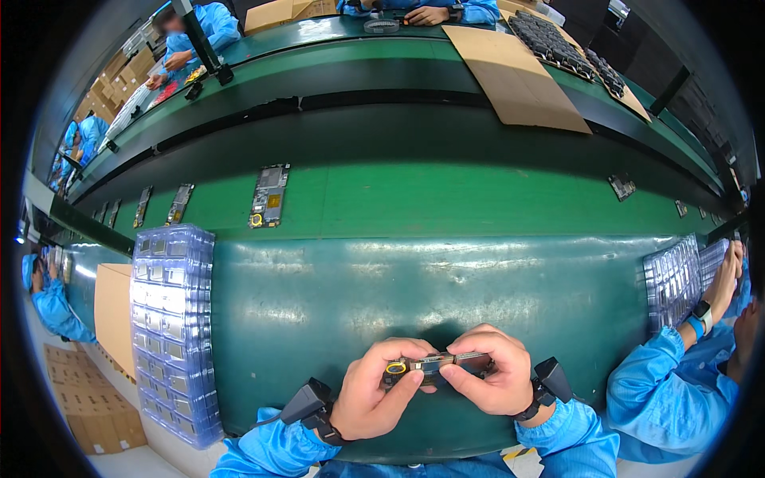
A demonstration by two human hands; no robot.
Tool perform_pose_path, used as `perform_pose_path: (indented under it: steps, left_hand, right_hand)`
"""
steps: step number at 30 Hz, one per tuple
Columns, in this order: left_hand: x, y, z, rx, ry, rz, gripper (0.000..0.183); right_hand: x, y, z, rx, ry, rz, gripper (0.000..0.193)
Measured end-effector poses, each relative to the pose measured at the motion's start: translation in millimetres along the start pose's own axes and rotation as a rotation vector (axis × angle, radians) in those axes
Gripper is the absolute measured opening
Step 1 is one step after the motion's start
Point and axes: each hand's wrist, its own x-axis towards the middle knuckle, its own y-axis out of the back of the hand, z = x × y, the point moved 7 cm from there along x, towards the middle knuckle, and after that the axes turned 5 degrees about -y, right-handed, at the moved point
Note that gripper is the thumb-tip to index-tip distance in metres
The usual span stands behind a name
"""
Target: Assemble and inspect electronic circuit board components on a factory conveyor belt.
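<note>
A small circuit board [430, 363] is held level between my two hands, above the near part of the green table mat. My left hand [378, 390] grips its left end, where a yellow ring shows beside the thumb. At the other end my right hand [492, 373] pinches the board between thumb and fingers. A thin shiny piece lies along the board's top edge under both thumbs; I cannot make out whether it is a separate part. My fingers hide much of the board's underside and ends.
Stacked clear plastic trays [171, 334] with small parts stand at my left, beside a cardboard box [114, 315]. Several circuit boards lie on the green belt [382, 199] ahead. More trays [673, 279] and a co-worker's arm [669, 358] are at the right. A cardboard sheet [518, 80] overhangs the far shelf.
</note>
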Motion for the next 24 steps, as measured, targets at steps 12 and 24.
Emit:
perform_pose_path:
  steps: [12, 24]
  left_hand:
    - [2.4, -0.9, 9.9, 0.172, -0.111, -0.041, 0.022]
    - [3.9, 2.5, 2.7, 0.061, 0.099, -0.017, 0.027]
  right_hand:
    - [-4.7, 1.6, -1.2, -0.031, 0.051, 0.048, 0.023]
    - [-6.1, -3.1, 13.2, 0.206, -0.205, -0.016, 0.03]
